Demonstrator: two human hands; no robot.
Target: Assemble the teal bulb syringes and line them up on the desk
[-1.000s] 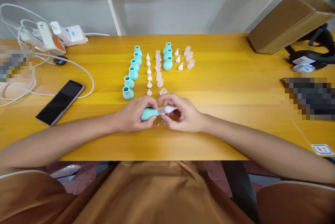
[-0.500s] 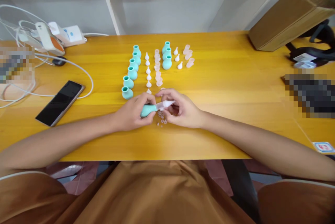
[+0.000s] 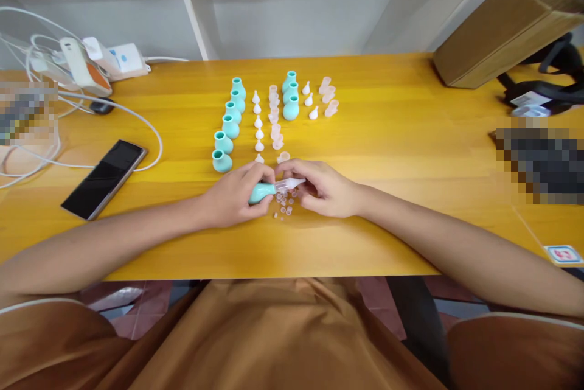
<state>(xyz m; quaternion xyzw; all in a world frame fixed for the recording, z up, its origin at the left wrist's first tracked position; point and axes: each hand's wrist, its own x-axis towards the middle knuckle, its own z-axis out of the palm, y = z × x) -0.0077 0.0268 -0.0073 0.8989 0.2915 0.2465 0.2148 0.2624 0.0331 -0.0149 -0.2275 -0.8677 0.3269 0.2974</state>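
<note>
My left hand (image 3: 237, 195) is closed around the teal squeeze bulb of a nasal aspirator (image 3: 261, 193). From the bulb a clear tube (image 3: 283, 185) points right, ending in a white tapered tip (image 3: 295, 183). My right hand (image 3: 335, 189) curves around the tip's end, thumb and forefinger apart; whether its inner fingers touch the tip is hidden. Below lie several small clear rings (image 3: 283, 201). Beyond my hands stand a column of teal bulbs (image 3: 222, 161), a column of white tips (image 3: 259, 134) and a column of clear cups (image 3: 276, 131).
A second, shorter group has teal bulbs (image 3: 291, 108), white tips (image 3: 313, 112) and clear cups (image 3: 331, 108). On the left lie a phone (image 3: 104, 180) and cables by a power strip (image 3: 125, 61). A cardboard box (image 3: 497, 31) stands at the back right.
My right hand has drawn slightly right, away from the tube. The aspirator has shifted a little right in my left hand, and more of the small rings show.
</note>
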